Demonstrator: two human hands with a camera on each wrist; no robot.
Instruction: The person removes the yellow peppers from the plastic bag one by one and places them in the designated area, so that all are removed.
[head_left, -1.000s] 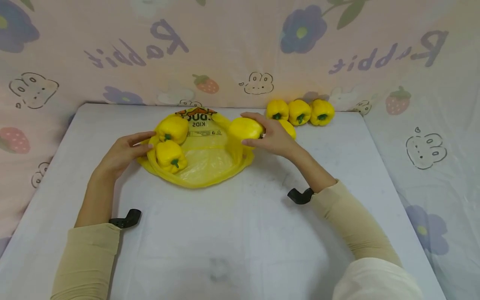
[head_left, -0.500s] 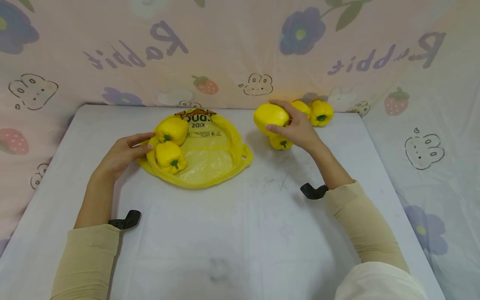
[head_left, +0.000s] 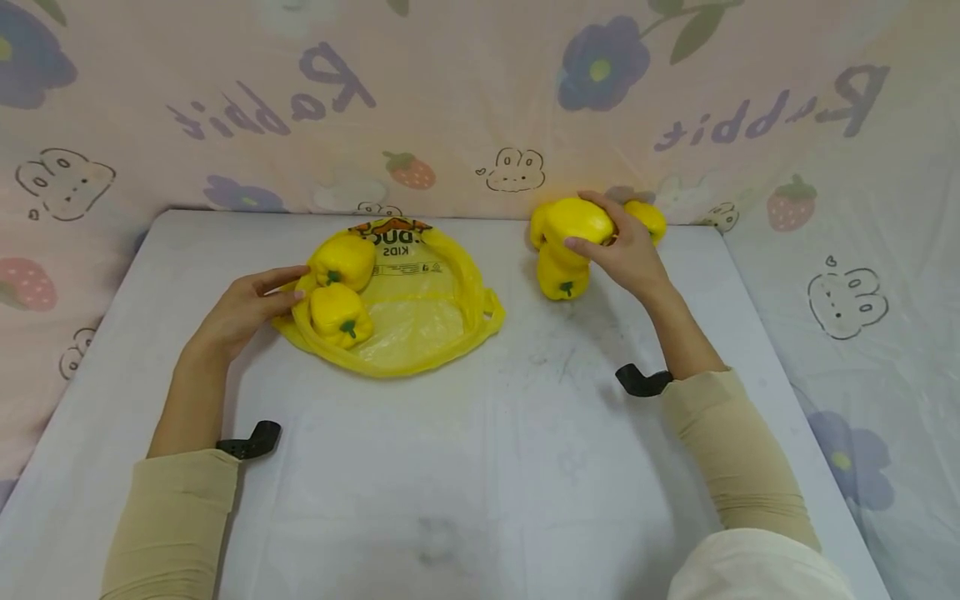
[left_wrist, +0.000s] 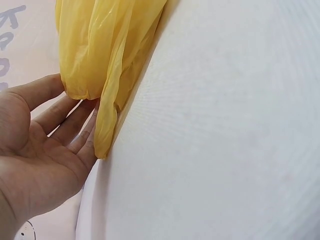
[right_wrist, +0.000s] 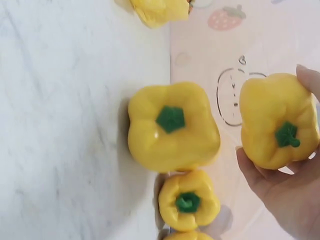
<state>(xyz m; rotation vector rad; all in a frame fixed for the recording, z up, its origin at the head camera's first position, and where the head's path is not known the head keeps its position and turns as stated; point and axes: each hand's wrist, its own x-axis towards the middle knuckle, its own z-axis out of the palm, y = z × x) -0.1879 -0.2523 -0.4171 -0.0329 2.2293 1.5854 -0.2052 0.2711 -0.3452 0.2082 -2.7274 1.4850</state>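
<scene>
"What's the right hand (head_left: 626, 246) doing?"

"It's gripping a yellow bell pepper (head_left: 577, 218), thumb and fingers clamping it from opposite sides, close to the far edge of the white table (head_left: 480, 450), where the patterned curtain (head_left: 450, 92) is hanging."

"How much room is it having there?"

"It's overlapping its neighbours in my view; whether it's touching them I can't tell. A front bell pepper (head_left: 562, 279) is sitting just below it, and an end bell pepper (head_left: 651, 218) is peeking out beyond the hand. White tabletop is stretching leftward to the yellow plastic bag (head_left: 386, 367), and more is running toward the person."

"Which way is the held one pointing?"

"Its green stem (right_wrist: 287, 135) is facing the right wrist, and its smooth end is aiming left, bagward. Its long axis is lying roughly left to right."

"And the left hand (head_left: 243, 308)?"

"Its fingertips are touching the bag's left side, thumb and fingers standing apart. The bag is gaping upward, lying longer sideways, with a handle loop (head_left: 491, 304) sticking out on the right. Inside, a rear bell pepper (head_left: 343, 258) and a nearer bell pepper (head_left: 341, 315) are leaning against that left wall, both stems facing the person."
</scene>
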